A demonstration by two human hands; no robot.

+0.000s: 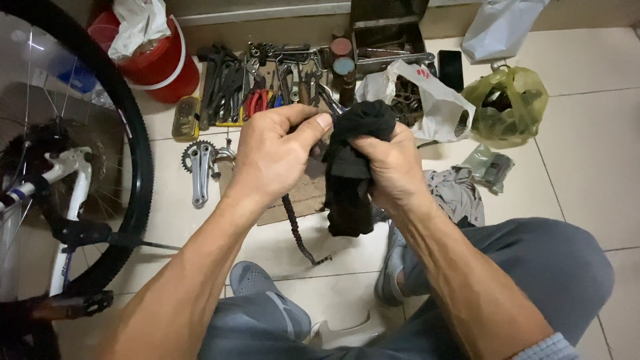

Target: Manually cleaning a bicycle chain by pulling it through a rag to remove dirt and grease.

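White plastic bag (427,100) w/ red mark, center top; yellow-green bag (507,107) right; yellow tin (186,118) left.

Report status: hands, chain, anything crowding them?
Left hand pinches bike chain, which dangles to floor. Right hand grips black rag. Crankset and tools lie beyond, apart.

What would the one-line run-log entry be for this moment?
left hand: pinching bike chain | right hand: gripping black rag | chain hangs to floor | bike wheel at left

Both forearms forward, left hand (277,157) pinched, right hand (393,170) in a closed grip.
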